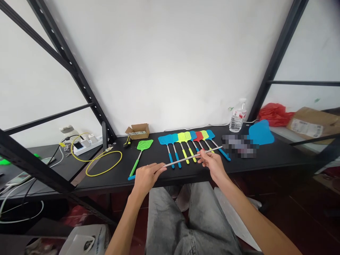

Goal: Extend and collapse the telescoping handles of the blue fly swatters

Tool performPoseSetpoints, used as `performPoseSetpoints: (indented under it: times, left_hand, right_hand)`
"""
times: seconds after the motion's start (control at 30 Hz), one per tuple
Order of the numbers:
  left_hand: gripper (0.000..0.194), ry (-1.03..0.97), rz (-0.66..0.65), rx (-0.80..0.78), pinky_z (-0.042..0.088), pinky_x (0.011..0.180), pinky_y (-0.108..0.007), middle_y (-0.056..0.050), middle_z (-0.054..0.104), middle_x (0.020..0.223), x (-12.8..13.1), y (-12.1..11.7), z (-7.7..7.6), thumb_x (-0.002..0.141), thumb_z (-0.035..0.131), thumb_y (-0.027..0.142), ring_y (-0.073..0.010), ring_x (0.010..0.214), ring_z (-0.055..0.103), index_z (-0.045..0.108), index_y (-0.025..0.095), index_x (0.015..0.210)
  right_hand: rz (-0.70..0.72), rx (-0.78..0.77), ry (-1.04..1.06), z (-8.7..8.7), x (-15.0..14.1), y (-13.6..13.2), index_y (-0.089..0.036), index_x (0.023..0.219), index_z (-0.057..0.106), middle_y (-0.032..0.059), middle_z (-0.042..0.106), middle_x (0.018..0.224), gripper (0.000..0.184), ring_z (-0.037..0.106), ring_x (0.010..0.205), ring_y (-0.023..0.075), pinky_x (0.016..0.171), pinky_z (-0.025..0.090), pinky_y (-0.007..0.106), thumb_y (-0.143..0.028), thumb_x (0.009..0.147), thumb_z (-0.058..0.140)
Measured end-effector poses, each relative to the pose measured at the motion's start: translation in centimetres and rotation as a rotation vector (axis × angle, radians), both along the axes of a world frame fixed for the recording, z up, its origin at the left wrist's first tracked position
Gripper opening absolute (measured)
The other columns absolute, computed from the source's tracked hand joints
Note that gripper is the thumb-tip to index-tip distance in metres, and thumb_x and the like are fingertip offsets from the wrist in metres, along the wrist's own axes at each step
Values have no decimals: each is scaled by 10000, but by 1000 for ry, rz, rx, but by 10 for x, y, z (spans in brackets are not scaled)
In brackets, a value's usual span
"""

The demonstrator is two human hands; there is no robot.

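The blue swatter [186, 158] was held slantwise above the lower ends of a row of swatters [187, 136] on the surface [153, 156], with its grip [131, 177] at the left and its rod [174, 162] rising gently to the right. The far end of the rod was blurred from sight, so its join with the blue head [261, 134] could not be seen, though the two were judged to belong together by their shared line. For good handling, the rod was best kept straight between the hands, since so thin a piece might have been bent by sideways force; any pull or push was best applied evenly along its length. Clearance over the row was also called for, so that no neighbouring grip would be knocked, and the bottle [237, 118] near the head was best kept out of its sweep. By the left hand [145, 179], the swatter was grasped close to the grip, knuckles upward and fingers wrapped, the meeting of grip and rod being covered. By the right hand [214, 164], the rod was pinched farther along between thumb and fingers, with the palm turned inward. The hands were set well apart, and the forearms were extended forward on either side of the lap [170, 216]
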State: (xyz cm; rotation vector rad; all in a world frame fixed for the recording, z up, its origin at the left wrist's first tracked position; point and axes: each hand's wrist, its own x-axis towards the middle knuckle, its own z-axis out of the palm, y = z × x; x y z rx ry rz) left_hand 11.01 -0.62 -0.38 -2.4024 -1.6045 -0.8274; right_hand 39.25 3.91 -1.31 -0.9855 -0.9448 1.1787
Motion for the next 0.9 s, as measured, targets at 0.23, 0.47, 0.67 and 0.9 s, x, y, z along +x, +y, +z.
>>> performPoseSetpoints:
  times: [0.23,0.47,0.67,0.9]
  left_hand:
    - [379,11,50,13,303,584,-226,-6,677,725,-11,1,5,961,441,512,-127,668,618,739,290,1034]
    - [373,24,79,32,337,611,-228,-10,690,747,-23,1,7,960,445,510,-136,694,623,744,293,1012]
    - [338,40,144,94,386,679,-251,-18,715,840,-40,1,8,954,475,476,-159,747,626,741,271,993]
    - [246,10,246,187,411,807,-302,-23,725,936,-69,6,12,918,537,410,-203,878,641,715,241,895]
  right_hand:
    - [-12,14,23,4,2,2,-132,774,754,141,731,820,422,621,599,168,440,376,245,-538,666,790]
    - [-37,18,52,3,8,5,-134,774,752,136,731,824,430,614,578,159,438,377,252,-544,652,798]
    - [-48,-9,134,0,30,10,-148,810,743,127,737,885,397,618,594,145,452,415,240,-520,679,794]
    - [-58,8,136,-4,47,9,-169,856,727,127,735,991,410,643,627,160,471,450,251,-552,713,755]
